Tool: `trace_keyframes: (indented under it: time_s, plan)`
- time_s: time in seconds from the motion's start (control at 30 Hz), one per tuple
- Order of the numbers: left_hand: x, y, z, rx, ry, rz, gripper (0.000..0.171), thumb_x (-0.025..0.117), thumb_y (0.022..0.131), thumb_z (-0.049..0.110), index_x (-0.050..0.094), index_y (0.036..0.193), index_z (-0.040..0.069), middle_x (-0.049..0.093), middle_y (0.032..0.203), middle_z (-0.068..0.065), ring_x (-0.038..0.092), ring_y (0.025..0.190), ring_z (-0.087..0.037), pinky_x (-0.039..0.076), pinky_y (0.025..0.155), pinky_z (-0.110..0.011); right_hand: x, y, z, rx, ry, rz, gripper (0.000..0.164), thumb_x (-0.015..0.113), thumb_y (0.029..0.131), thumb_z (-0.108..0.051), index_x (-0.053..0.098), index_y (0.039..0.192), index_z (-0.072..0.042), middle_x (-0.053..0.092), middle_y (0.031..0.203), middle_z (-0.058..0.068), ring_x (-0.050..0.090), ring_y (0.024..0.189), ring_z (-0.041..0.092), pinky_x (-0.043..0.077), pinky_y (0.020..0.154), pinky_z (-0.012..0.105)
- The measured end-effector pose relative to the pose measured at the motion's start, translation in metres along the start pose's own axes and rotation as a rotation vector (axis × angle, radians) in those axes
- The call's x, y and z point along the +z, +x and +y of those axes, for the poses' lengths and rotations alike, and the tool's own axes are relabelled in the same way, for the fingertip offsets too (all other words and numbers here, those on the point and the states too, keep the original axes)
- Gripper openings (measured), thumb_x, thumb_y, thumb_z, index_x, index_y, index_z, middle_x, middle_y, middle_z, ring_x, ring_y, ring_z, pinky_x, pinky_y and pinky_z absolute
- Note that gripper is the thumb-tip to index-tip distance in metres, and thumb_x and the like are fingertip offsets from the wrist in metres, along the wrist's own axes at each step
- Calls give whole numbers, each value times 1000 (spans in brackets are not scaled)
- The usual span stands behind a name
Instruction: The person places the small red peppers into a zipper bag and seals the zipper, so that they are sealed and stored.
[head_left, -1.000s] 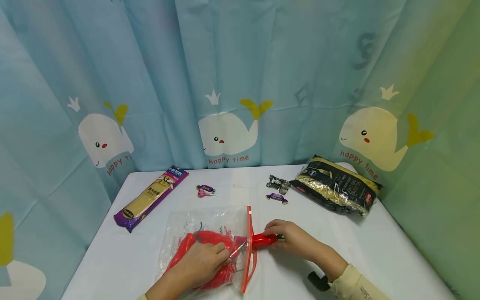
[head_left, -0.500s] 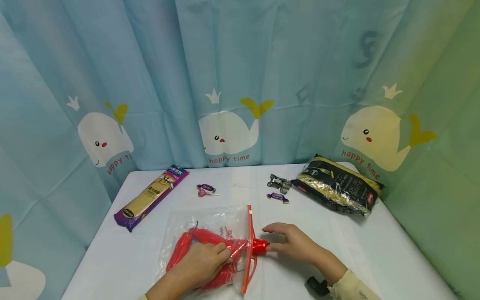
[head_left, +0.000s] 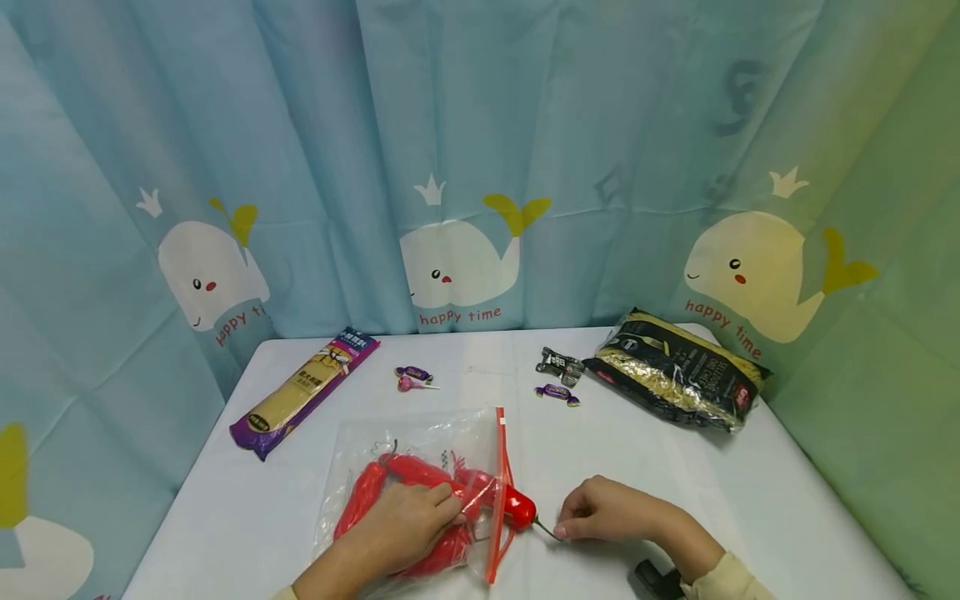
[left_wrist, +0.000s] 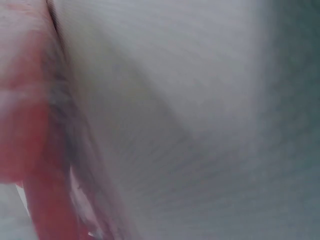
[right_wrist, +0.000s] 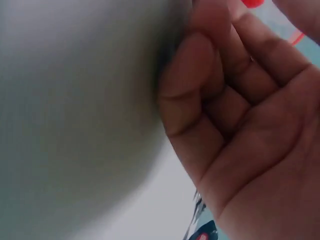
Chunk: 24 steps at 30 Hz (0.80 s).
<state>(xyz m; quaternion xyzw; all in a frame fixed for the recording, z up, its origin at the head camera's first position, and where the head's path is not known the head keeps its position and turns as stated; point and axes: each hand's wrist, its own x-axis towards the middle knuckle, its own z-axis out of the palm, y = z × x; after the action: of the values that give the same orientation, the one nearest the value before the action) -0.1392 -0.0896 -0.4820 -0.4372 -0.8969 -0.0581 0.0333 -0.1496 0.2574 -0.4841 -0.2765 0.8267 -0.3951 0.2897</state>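
A clear zip bag (head_left: 420, 425) with a red zip edge lies on the table in the head view, holding several red chili peppers (head_left: 363, 496). My left hand (head_left: 408, 521) rests on the bag, its fingers curled on the plastic near the opening. One red chili pepper (head_left: 519, 508) sticks out through the opening at its stem end. My right hand (head_left: 611, 512) pinches the tip of its thin stem (head_left: 550, 531). Curled fingers of the right hand (right_wrist: 235, 95) fill the right wrist view. Blurred red shapes under plastic show in the left wrist view.
A purple pasta pack (head_left: 303, 392) lies at the back left, a black pasta bag (head_left: 678, 371) at the back right. Between them are a lollipop (head_left: 407, 384), purple wrapped candies (head_left: 557, 393) and a black wrapped candy (head_left: 560, 366). A black object (head_left: 657, 577) is by the right wrist.
My right hand has let go of the pepper's body, moved right and toward me, and now pinches its stem. The pepper's stem end has swung toward me. The left hand stays put.
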Motion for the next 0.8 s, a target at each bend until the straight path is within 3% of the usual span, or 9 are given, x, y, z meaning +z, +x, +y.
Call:
trace_keyframes:
  time_s: [0.17,0.33,0.6,0.8]
  plan:
    - [-1,0,1,-11,1,-31,18,55,102,44,57,95,28,56,85,13,41,61,-3,40,60,-19,3,-4,-9,2,61,-117,37,64,99,-32,71,76,-4,56,59,-9,45,50,-1,36,50,18]
    - [-1,1,2,-24,-6,-52,16,57,101,44,58,96,28,56,85,14,41,61,-2,40,61,-19,5,-5,-13,-19,95,-162,32,69,95,-25,70,74,-1,55,57,-8,46,49,-1,36,50,17]
    - [-2,0,2,-9,-9,-41,16,58,100,44,57,95,29,54,83,14,39,61,-2,37,60,-19,0,2,-16,-3,19,-65,24,65,98,-23,73,80,-8,61,62,-4,52,50,3,42,47,20]
    - [2,-1,1,69,79,91,21,59,101,41,54,89,25,52,80,10,40,56,-6,32,53,-19,-7,23,-21,-23,-129,90,19,63,99,-18,73,85,-10,59,61,-8,49,50,0,41,48,21]
